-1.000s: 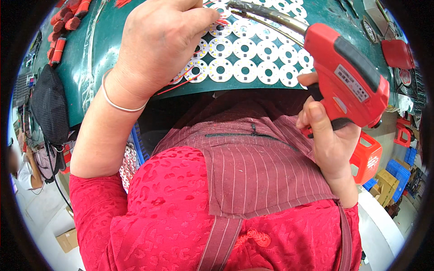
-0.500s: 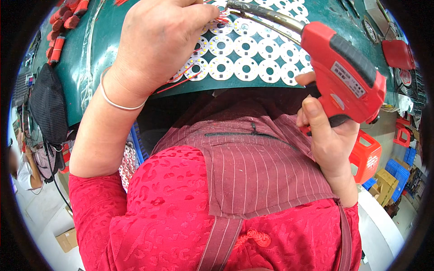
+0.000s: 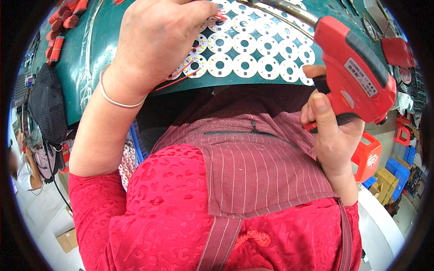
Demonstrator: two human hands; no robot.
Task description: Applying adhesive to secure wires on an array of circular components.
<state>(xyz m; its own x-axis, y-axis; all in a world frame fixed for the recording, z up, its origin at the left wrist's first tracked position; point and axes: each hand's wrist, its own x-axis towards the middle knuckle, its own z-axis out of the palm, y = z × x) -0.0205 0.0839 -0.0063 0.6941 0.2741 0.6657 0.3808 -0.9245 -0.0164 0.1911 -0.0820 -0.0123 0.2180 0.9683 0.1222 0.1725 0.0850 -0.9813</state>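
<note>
My right hand is wrapped round a red and black soldering gun. Its metal barrel and thin feed tube point up and left over rows of white ring-shaped LED boards. My left hand is closed above the left part of these boards. Thin red wires show at its fingertips; the fingers themselves are partly hidden by the back of the hand, and the top edge cuts them off. More red wires run from the boards below my left wrist toward the table edge.
The boards lie on a green table mat. Bundles of red wire sit at the far left, near a black mesh-covered object. A red case rests at the right, and a red stool stands below it.
The soldering gun and my right hand have moved right, and its tip has drawn away from my left fingertips. My left hand has stayed nearly in place.
</note>
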